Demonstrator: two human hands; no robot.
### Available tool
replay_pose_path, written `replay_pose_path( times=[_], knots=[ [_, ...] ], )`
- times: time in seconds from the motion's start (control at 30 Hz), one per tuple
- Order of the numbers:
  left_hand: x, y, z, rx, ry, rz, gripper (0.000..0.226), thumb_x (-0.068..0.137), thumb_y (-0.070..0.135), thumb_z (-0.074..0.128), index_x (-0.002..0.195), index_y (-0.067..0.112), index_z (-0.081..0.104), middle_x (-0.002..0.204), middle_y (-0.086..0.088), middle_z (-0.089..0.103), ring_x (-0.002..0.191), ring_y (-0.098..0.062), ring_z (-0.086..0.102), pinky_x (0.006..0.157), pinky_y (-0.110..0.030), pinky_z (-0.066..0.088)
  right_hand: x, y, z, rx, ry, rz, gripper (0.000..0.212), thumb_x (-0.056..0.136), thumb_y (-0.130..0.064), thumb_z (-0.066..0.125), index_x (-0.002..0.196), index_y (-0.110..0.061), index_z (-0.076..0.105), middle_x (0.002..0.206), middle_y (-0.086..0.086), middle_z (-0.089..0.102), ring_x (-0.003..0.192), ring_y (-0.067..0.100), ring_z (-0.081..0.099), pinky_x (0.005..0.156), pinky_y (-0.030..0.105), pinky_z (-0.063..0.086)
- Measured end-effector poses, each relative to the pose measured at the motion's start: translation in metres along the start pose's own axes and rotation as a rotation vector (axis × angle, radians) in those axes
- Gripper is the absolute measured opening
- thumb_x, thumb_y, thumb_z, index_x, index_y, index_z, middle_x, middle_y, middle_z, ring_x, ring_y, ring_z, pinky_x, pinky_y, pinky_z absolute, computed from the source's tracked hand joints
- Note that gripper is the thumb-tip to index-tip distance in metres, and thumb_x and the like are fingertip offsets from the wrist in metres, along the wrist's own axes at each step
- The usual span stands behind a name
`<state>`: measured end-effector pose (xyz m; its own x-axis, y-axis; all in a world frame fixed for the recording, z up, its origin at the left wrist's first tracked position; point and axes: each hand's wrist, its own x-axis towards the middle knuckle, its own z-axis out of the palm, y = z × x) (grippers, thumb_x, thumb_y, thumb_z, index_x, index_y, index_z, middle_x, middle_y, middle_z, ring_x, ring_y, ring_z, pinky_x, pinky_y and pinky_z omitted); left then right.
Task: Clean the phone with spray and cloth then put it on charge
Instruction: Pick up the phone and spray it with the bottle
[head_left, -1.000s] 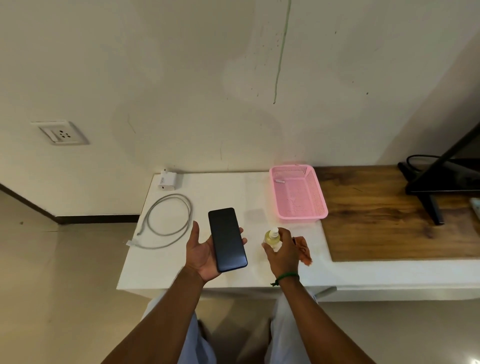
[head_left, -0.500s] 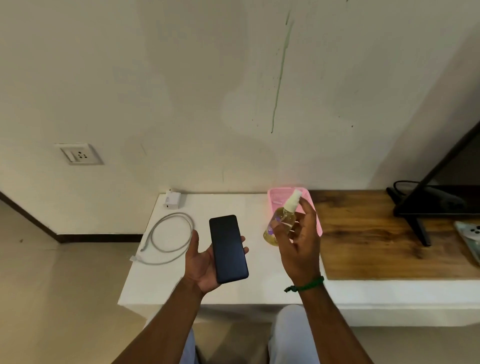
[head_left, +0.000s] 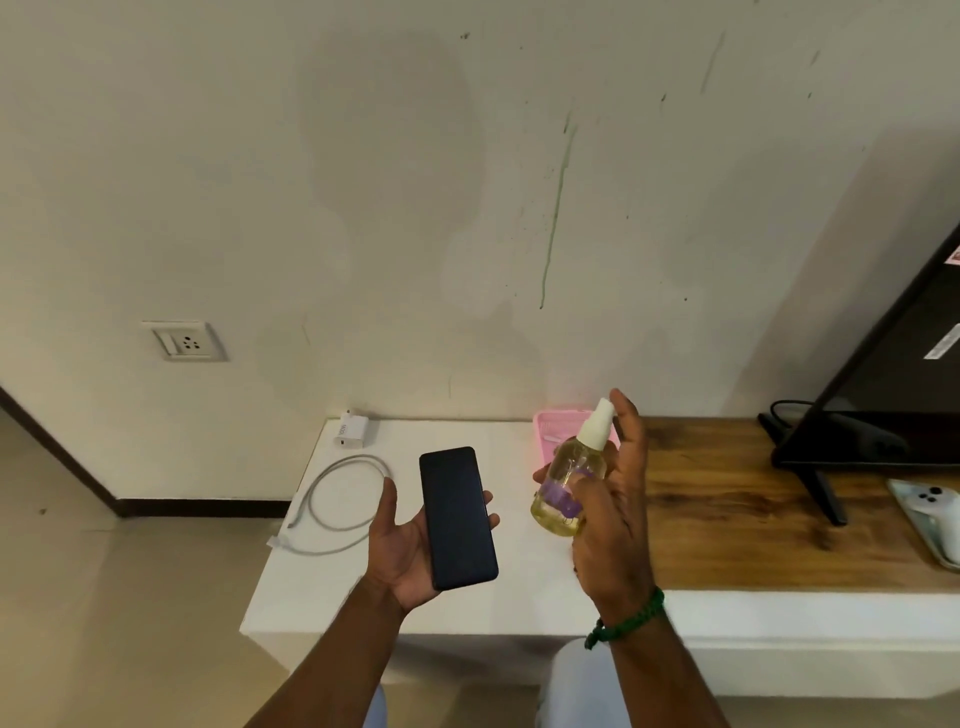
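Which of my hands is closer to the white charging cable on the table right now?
Left. Your left hand, holding the phone, has its thumb just right of the charging cable; your right hand grips the spray bottle farther right, beyond the phone.

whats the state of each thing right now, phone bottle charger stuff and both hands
phone, screen dark, held in the left hand
spray bottle, held up in the right hand, forefinger at the pump top
cable, looped on the white table, not joined to the phone
charger adapter, on the table by the wall, unplugged
wall socket, nothing plugged in
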<state>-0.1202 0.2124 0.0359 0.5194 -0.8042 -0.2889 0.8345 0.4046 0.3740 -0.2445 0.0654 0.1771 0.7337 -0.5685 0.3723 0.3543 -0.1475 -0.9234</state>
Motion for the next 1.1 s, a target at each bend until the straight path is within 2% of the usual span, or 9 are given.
replay_pose_path(
  times=[0.07,0.13,0.23,0.33,0.47,0.67,0.77,0.93,1.1],
  knots=[
    [-0.003,0.0,0.002,0.009,-0.017,0.003,0.099,0.074,0.084,0.042,0.146,0.016,0.039,0.153,-0.016,0.031,0.132,-0.041,0.04,0.113,-0.057,0.021,-0.004,-0.004,0.001,0.054,-0.008,0.042,0.063,0.066,-0.057,0.07,0.119,-0.059,0.037,0.127,0.002,0.047,0.105,0.026,0.057,0.083,0.042,0.055],
    [-0.005,0.001,0.004,0.025,-0.039,0.007,0.1,0.072,0.084,0.045,0.146,0.017,0.038,0.154,-0.016,0.029,0.133,-0.041,0.038,0.114,-0.057,0.019,-0.006,-0.003,0.002,0.072,-0.01,0.088,0.074,0.056,-0.065,0.074,0.121,-0.052,0.039,0.122,0.01,0.049,0.096,0.032,0.06,0.077,0.047,0.056],
    [-0.006,0.001,0.006,0.047,-0.064,0.007,0.101,0.071,0.084,0.047,0.147,0.018,0.036,0.155,-0.016,0.027,0.131,-0.041,0.041,0.112,-0.057,0.02,-0.009,-0.002,0.002,0.111,0.003,0.12,0.068,0.065,-0.044,0.078,0.123,-0.041,0.042,0.114,0.021,0.051,0.087,0.04,0.06,0.072,0.055,0.056],
    [-0.006,0.001,0.008,0.051,-0.082,0.004,0.102,0.071,0.084,0.047,0.147,0.017,0.035,0.156,-0.016,0.026,0.128,-0.041,0.044,0.111,-0.057,0.023,-0.011,0.0,0.001,0.183,-0.012,0.139,0.052,0.082,-0.008,0.067,0.124,-0.029,0.045,0.097,0.021,0.057,0.074,0.031,0.062,0.065,0.044,0.056],
    [-0.005,0.002,0.01,0.055,-0.117,-0.008,0.102,0.072,0.083,0.047,0.149,0.017,0.032,0.157,-0.015,0.022,0.126,-0.04,0.047,0.111,-0.056,0.024,-0.012,0.001,-0.001,0.315,-0.072,0.206,0.06,0.073,-0.03,0.073,0.126,-0.027,0.046,0.091,0.02,0.059,0.067,0.031,0.062,0.06,0.039,0.055],
    [-0.002,0.002,0.008,0.067,-0.185,-0.034,0.105,0.074,0.085,0.041,0.151,0.015,0.024,0.158,-0.016,0.015,0.131,-0.04,0.038,0.117,-0.059,0.002,-0.016,-0.001,-0.004,0.593,-0.234,0.325,0.064,0.072,-0.02,0.07,0.13,-0.025,0.044,0.081,0.015,0.061,0.058,0.028,0.061,0.051,0.033,0.054],
    [-0.001,0.003,0.008,0.057,-0.216,-0.039,0.104,0.074,0.085,0.04,0.151,0.016,0.025,0.156,-0.016,0.021,0.131,-0.04,0.038,0.116,-0.059,0.0,-0.017,-0.006,-0.002,0.701,-0.287,0.366,0.085,0.061,-0.031,0.083,0.134,-0.022,0.04,0.082,0.015,0.063,0.062,0.026,0.063,0.052,0.031,0.054],
    [-0.001,0.003,0.009,0.049,-0.22,-0.033,0.104,0.074,0.085,0.039,0.151,0.017,0.026,0.154,-0.016,0.024,0.134,-0.04,0.031,0.116,-0.06,-0.004,-0.018,-0.007,-0.002,0.817,-0.308,0.406,0.079,0.059,-0.025,0.084,0.13,-0.023,0.049,0.085,0.016,0.065,0.07,0.026,0.066,0.051,0.031,0.055],
    [-0.002,0.005,0.014,0.062,-0.226,-0.033,0.104,0.074,0.085,0.039,0.15,0.016,0.027,0.155,-0.016,0.019,0.135,-0.04,0.027,0.115,-0.06,-0.005,-0.018,-0.01,-0.001,0.829,-0.309,0.445,0.098,0.059,-0.025,0.085,0.14,-0.018,0.031,0.085,0.016,0.065,0.071,0.026,0.066,0.051,0.031,0.055]
  ],
)
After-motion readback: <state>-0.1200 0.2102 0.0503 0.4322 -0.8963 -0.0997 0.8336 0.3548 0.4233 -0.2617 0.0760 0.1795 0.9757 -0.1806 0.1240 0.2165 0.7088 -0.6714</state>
